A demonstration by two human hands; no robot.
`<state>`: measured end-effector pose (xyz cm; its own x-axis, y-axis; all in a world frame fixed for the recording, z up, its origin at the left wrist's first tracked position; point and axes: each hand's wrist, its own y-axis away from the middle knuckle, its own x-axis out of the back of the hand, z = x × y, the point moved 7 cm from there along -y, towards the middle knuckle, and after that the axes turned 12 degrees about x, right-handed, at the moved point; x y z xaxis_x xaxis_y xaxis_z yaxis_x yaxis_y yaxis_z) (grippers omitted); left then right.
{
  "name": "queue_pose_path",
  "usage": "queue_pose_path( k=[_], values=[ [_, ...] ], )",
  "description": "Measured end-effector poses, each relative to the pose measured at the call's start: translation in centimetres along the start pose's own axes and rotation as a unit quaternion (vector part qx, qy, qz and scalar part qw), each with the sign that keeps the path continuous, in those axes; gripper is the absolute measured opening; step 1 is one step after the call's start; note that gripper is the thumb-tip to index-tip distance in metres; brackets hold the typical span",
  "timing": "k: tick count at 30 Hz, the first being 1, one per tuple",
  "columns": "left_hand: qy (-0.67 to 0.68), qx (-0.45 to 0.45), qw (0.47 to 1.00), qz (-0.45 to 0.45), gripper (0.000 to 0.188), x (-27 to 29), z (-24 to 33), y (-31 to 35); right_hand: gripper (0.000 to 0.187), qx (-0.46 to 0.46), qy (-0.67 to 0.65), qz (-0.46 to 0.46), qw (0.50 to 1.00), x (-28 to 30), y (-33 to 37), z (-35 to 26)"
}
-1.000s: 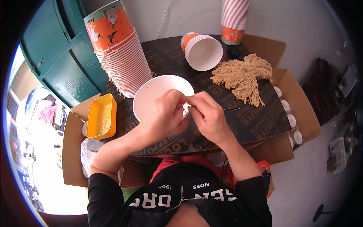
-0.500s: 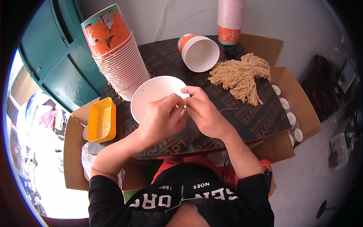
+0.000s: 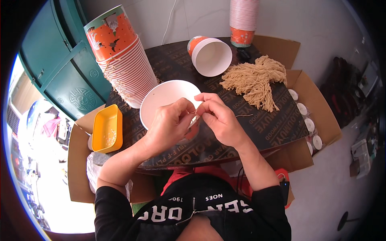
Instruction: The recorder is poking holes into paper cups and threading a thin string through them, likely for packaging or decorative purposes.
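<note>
Since a second ago, the right hand (image 3: 223, 125) has spread its fingers slightly. It meets the left hand (image 3: 165, 123), bent to a pinch, at the cup (image 3: 163, 96) rim; I cannot tell what they grip. The cup sits on the worktop (image 3: 265, 134), near the stack (image 3: 130, 74).

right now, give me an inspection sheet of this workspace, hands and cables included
Surface: dark printed table, partly covered
Things: paper bucket at the hands; tan yarn bundle at right; tall bucket stack at left; another bucket stack at back right
Clutter: tipped bucket; small black item; loose strand; yellow tray holding pale bits
Hands: left hand and right hand pinch a thin cord by the paper bucket's rim
Cables: white cable against the wall; dark cables below the table
Surroundings: teal door at left; cardboard boxes on both sides
</note>
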<state>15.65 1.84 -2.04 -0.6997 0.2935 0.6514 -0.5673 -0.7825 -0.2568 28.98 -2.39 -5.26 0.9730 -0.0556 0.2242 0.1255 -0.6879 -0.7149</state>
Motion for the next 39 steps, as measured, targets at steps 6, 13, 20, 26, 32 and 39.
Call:
queue_pose_path(
  k=[6,13,20,26,32,39],
  values=[
    [-0.018,-0.04,0.999,0.027,0.01,-0.1,0.3,0.2,0.011,0.054,0.069,0.027,0.996,0.1,-0.1,-0.5],
    [-0.007,-0.029,0.999,0.021,0.009,-0.1,0.2,0.1,0.011,0.014,0.057,0.019,0.998,-0.1,-0.1,-0.3],
    [0.059,0.065,0.994,-0.064,0.007,0.0,-0.7,-0.8,0.011,0.166,0.253,0.116,0.946,-0.3,1.1,-2.8],
    [0.057,0.059,0.996,-0.042,0.011,0.3,-0.7,-1.0,0.015,0.181,0.278,0.094,0.939,-1.1,2.7,-3.8],
    [0.009,0.062,0.998,0.002,0.006,0.8,-1.8,-1.5,0.022,0.211,0.261,0.034,0.941,-1.9,3.5,-3.3],
    [0.005,0.034,0.999,-0.01,0.004,0.6,-1.3,-1.5,0.017,0.21,0.257,0.08,0.94,-1.3,3.2,-3.2]
  ],
)
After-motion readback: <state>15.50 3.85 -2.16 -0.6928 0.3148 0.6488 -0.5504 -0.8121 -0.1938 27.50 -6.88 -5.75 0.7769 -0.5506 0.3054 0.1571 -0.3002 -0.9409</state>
